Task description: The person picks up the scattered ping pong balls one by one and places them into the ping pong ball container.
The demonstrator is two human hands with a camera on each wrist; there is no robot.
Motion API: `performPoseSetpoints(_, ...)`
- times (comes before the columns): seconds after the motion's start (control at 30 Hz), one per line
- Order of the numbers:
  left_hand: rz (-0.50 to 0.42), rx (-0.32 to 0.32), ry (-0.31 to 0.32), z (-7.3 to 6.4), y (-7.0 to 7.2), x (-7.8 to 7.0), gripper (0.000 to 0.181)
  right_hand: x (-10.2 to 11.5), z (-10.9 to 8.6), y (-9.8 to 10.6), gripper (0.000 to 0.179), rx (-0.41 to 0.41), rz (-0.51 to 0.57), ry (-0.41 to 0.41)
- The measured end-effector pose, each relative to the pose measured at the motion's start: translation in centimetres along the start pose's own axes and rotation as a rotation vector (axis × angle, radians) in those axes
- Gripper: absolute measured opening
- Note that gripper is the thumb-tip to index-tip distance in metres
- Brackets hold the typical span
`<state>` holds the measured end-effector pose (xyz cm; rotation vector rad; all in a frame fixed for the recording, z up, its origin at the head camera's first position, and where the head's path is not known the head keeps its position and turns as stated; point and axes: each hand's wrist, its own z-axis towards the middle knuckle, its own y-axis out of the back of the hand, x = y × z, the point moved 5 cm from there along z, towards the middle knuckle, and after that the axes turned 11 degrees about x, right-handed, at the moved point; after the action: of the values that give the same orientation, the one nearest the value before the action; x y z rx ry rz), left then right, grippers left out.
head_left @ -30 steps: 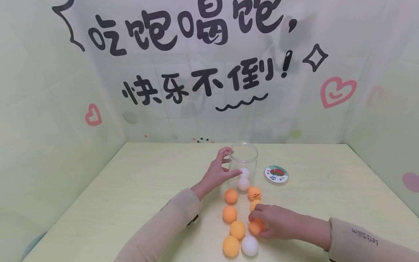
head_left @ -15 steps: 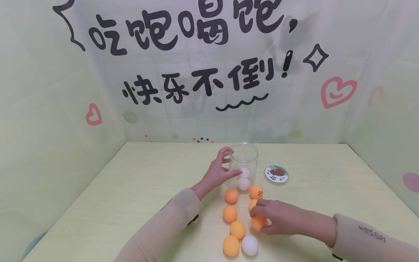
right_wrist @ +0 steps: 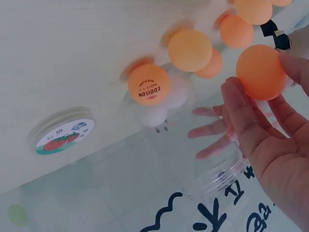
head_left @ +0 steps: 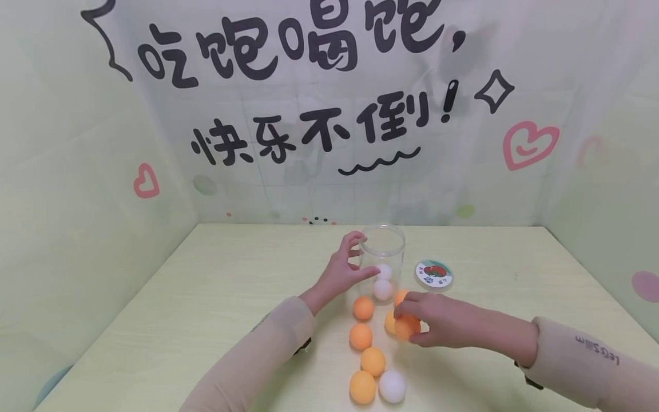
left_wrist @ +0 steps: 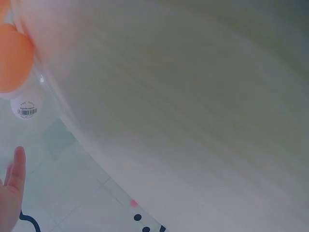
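Observation:
In the head view, my left hand [head_left: 342,272] holds the left side of a clear plastic jar [head_left: 382,252], its thumb across the near wall. Two white ping-pong balls [head_left: 382,290] show inside the jar, one above the other. My right hand [head_left: 443,320] pinches an orange ping-pong ball [right_wrist: 260,72] between thumb and fingers, in front of the jar. Behind that ball, partly hidden by it and the fingers, are a yellow-orange ball [head_left: 390,323] and a printed orange ball [right_wrist: 149,84]. The left wrist view mostly looks through the jar's blurred wall, with fingers [left_wrist: 17,169] at lower left.
A column of several orange balls [head_left: 361,336] runs toward the near edge, with a white ball [head_left: 393,386] beside the nearest. Right of the jar lies a round lid [head_left: 434,274] with a printed picture. A printed curtain [head_left: 288,194] stands behind the table [head_left: 247,257].
My right hand has moved away from me, toward the jar, carrying the orange ball. The yellow-orange ball has shifted slightly left. My left hand and the jar have stayed put.

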<state>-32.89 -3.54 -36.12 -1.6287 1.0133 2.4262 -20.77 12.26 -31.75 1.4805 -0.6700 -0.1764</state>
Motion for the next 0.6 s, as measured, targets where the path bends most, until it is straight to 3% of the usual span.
performPoseSetpoints(0.33,0.013,-0.003,0.004,0.1,0.0,0.3,0.07,0.1,0.6,3.5,0.025,-0.003,-0.051,-0.063)
performPoseSetpoints(0.6,0.005,0.004,0.008,0.1,0.0,0.1,0.07,-0.2,1.5,6.3,0.026,0.038,0.014,-0.133)
